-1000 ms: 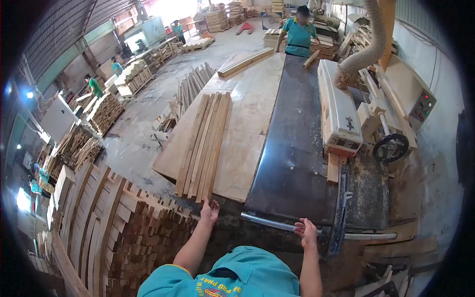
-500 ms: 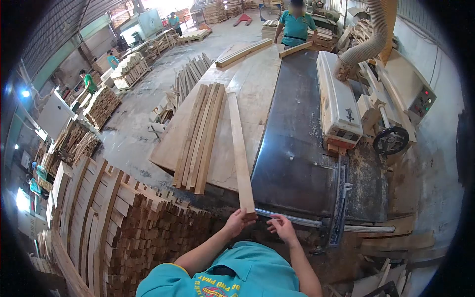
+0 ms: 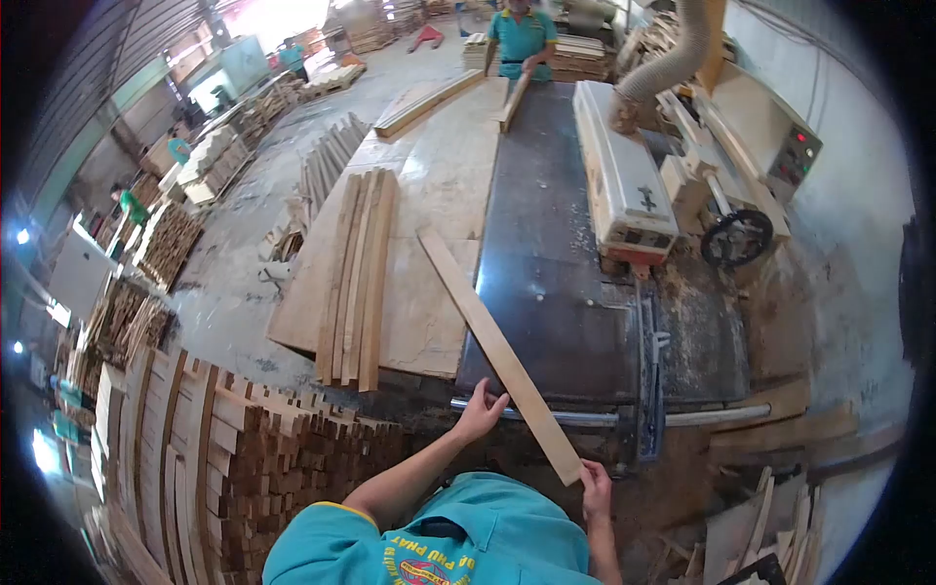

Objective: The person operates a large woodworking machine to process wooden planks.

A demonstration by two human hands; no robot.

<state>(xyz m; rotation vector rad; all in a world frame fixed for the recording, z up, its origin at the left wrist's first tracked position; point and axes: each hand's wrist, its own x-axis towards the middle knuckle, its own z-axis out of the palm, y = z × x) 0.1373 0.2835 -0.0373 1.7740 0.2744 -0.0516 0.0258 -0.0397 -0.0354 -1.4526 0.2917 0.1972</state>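
A long wooden plank lies slanted across the plywood tabletop and the dark machine table, its near end sticking out past the front edge. My right hand is closed on that near end, fingers at its right corner. Left of the plank, my left hand is open, thumb and forefinger apart, fingertips close to the plank's edge and the metal rail. Several planks lie side by side in a bundle on the plywood tabletop further left.
On the right stands a machine head with a hose and a black handwheel. A co-worker at the far end holds a plank. Stacked lumber rises at my left; offcuts lie at lower right.
The plank's near end has swung right, from my left hand to my right. My left hand has let go. At the far end, the co-worker's plank has turned lengthwise.
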